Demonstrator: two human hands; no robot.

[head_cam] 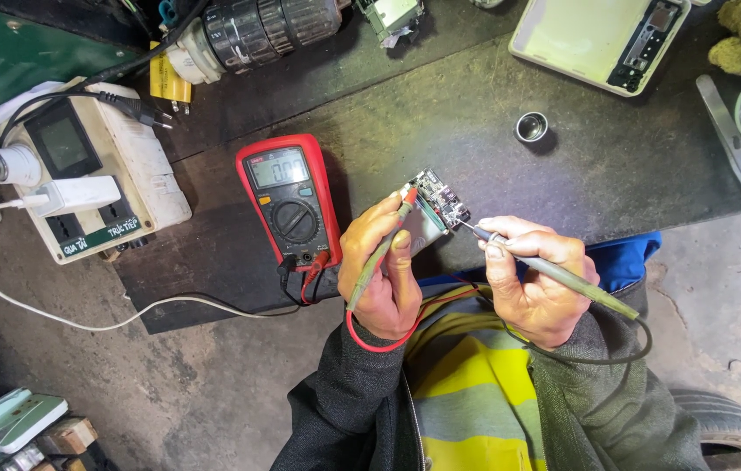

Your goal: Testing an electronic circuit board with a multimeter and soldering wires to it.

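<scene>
**Two probes meet on a small circuit board**

The left hand [381,277] has its grip closed on a small circuit board [437,208] and on the red-tipped probe [385,247], whose tip touches the board's near-left edge. The right hand [534,286] pinches the grey probe [554,275] like a pen, its needle touching the board's right side. Just left of the board lies a red multimeter [290,202], with leads plugged in at its lower end. Farther left sits a white power strip [91,170] holding a white adapter [78,195]. Beyond the board, to its right, stands a small metal cup [532,127]. All rest on a dark mat [492,113] over a worn, dusty counter [170,384].
</scene>
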